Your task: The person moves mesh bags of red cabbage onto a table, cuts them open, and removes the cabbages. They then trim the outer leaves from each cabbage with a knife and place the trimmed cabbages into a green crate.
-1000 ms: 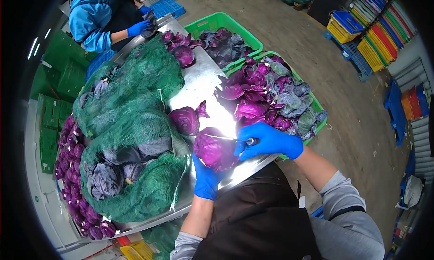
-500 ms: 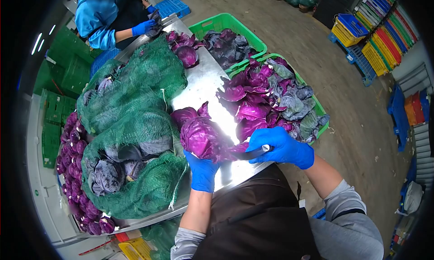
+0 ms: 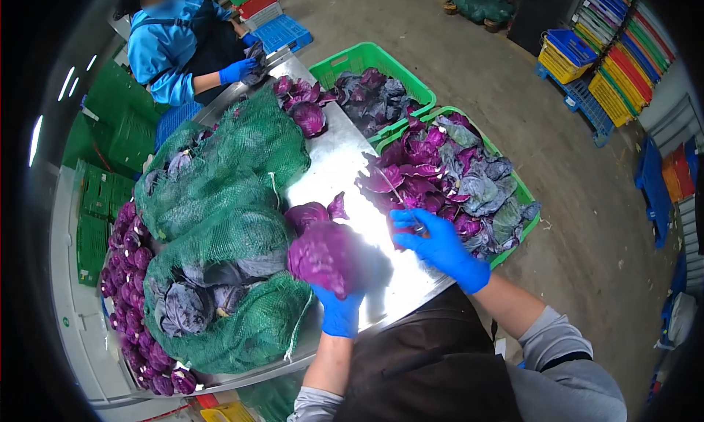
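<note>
In my gloved left hand sits a red cabbage, gripped from below above the steel table and slightly blurred. My gloved right hand is closed around a knife; its thin blade points up and away, over the leaves at the crate's near side. The blade stands apart from the cabbage. Loose purple leaves lie on the table just behind the cabbage. Right of the table, a green crate is heaped with purple and greyish outer leaves.
Green mesh sacks of cabbages cover the table's left side. Trimmed cabbages are piled beyond them. A second green crate holds dark leaves. Across the table, a person in a blue jacket handles a dark leafy piece.
The knife has come away from the cabbage's right side and now points up toward the crate. My right hand has turned with it. The left hand still holds the cabbage.
</note>
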Demonstrator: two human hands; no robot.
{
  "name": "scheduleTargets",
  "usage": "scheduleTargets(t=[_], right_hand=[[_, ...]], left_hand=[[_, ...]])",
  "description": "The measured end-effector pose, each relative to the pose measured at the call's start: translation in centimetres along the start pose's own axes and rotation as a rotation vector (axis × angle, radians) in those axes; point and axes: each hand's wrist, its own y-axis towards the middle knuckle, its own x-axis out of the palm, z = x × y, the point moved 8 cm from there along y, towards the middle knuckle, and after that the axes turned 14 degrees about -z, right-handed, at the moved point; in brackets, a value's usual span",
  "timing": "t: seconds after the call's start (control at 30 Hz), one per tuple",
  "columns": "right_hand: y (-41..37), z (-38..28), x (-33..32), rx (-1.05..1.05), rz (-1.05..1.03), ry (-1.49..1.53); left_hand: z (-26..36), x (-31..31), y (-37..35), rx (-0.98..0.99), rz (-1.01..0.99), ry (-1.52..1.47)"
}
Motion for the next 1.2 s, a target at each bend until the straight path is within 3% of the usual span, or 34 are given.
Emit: scheduleTargets(t=[0.03,0.1,0.13,0.17,0.23,0.27,0.3,0.33,0.37,0.4,0.47,0.53,0.6,0.77,1.0,1.03,1.2], right_hand=[[0.2,1.1,0.6,0.064,0.009,0.081],[0.7,5.9,1.3,0.147,0.038,0.265],[0.8,7.5,1.6,0.305,-0.015,0.04],[1.4,8.9,2.5,0.115,-0.071,-0.162],[1.9,12.9,4.6,0.192,-0.207,-0.186],[2.7,16.2,5.4,0.063,-0.261,-0.319],[2.3,14.1,5.8,0.4,-0.405,-0.1],[4.1,19.5,5.4,0.127,-0.363,-0.023],[3.9,15.0,4.2,0.381,-0.28,0.057],[5.4,14.5,2.9,-0.039,-0.237,-0.379],[6.8,18.6,-0.5,0.201,-0.135,-0.091],[7.5,18.8,-3.9,0.373,-0.146,0.076],[7.5,19.0,-7.8,0.508,-0.027,0.181],[8.0,15.1,-11.3,0.379,0.234,0.247],[6.4,19.9,0.7,0.393,-0.119,0.391],[6.2,21.5,1.9,0.441,-0.179,0.288],[4.4,22.0,5.8,0.518,-0.171,0.366]], left_hand=[[0.6,1.6,-0.4,0.06,-0.071,-0.078],[-0.2,6.1,-1.8,0.026,-0.1,-0.59],[-0.2,6.2,-3.3,0.032,-0.09,-0.59],[-0.3,7.1,-5.0,0.028,-0.18,-0.924],[0.4,7.9,-7.3,0.034,-0.367,-1.585],[0.9,7.7,-7.5,-0.109,-0.457,-1.534],[1.2,6.7,-8.2,-0.051,-0.576,-1.17],[1.5,6.4,-8.7,-0.048,-0.565,-1.146],[1.7,6.2,-8.8,-0.077,-0.531,-1.249],[1.5,6.1,-8.5,-0.116,-0.505,-1.374],[1.1,6.2,-8.5,-0.203,-0.48,-1.562],[0.7,6.1,-8.3,-0.276,-0.456,-1.7],[0.0,6.0,-7.8,-0.339,-0.422,-1.808],[-2.4,5.4,-6.5,-0.475,-0.268,-2.003],[-8.0,3.1,-7.9,-0.631,0.149,-2.231],[-9.1,2.6,-8.0,-0.626,0.229,-2.255],[-18.0,-0.9,-10.9,-0.488,0.65,-2.314]])
